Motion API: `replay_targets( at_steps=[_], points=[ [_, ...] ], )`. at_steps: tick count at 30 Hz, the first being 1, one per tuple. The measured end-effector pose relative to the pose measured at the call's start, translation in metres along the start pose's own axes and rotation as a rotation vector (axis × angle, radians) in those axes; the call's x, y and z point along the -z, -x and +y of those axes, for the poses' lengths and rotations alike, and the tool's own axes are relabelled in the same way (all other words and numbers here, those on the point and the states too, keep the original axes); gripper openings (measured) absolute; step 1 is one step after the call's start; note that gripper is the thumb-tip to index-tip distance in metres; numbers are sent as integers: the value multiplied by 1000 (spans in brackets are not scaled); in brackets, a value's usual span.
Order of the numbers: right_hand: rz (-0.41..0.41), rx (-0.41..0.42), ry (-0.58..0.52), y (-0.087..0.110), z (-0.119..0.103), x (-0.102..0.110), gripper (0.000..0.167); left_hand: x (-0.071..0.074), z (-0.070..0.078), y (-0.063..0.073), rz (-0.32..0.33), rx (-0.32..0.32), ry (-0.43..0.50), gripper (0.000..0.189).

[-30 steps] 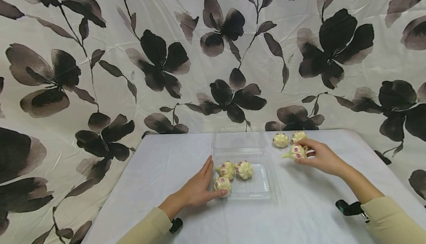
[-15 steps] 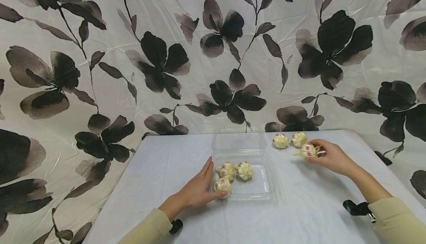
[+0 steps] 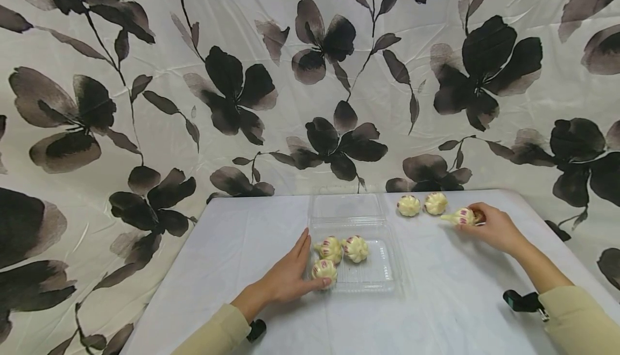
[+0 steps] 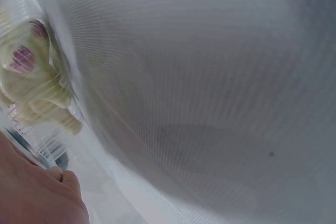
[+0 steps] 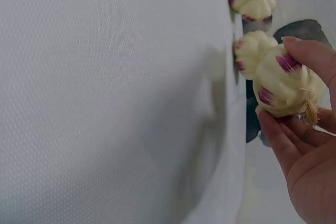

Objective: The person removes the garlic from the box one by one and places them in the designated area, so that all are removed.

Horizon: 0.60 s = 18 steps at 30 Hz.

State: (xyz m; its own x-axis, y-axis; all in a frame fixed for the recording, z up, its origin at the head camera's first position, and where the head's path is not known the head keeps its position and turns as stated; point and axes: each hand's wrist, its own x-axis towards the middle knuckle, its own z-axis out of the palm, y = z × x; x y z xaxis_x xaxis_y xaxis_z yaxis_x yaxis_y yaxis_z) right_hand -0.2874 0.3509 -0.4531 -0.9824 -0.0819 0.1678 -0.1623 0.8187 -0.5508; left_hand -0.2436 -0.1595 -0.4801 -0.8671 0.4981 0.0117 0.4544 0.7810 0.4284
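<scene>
Out towards the far right corner of the bench [image 3: 460,301], there's the held garlic bulb [image 3: 462,217], pinched between thumb and fingertips of the right hand [image 3: 496,229]! Its stem points left, its root tuft [image 5: 311,114] back towards the palm; whether it touches the bench is hard to tell. Just beyond to the left, two loose bulbs [image 3: 409,205] [image 3: 435,203] sit side by side near the far edge. And the left hand [image 3: 288,274]? Fingers straight along the left wall of the clear clamshell container [image 3: 382,274], thumb stretched over its near left corner, in front of the nearest of three boxed bulbs [image 3: 324,270] [image 3: 330,248] [image 3: 356,248], contact unclear. Both forearms angle in from the near edge, the right reaching farther across.
</scene>
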Motion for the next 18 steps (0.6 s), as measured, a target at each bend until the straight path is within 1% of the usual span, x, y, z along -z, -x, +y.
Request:
replay_targets(
  at_steps=[4, 9, 15, 18],
  points=[
    [10, -58, 2, -3, 7, 1, 75, 0, 0, 0, 0, 1, -1, 122],
    [40, -126, -25, -7, 17, 0, 77, 0, 0, 0, -7, 6, -5, 124],
    [79, -189, -39, -15, 23, -1, 81, 1, 2, 1, -8, 7, -8, 123],
    [104, -218, -45, -19, 26, -4, 79, 0, 2, 1, -3, 2, -6, 122]
  ],
)
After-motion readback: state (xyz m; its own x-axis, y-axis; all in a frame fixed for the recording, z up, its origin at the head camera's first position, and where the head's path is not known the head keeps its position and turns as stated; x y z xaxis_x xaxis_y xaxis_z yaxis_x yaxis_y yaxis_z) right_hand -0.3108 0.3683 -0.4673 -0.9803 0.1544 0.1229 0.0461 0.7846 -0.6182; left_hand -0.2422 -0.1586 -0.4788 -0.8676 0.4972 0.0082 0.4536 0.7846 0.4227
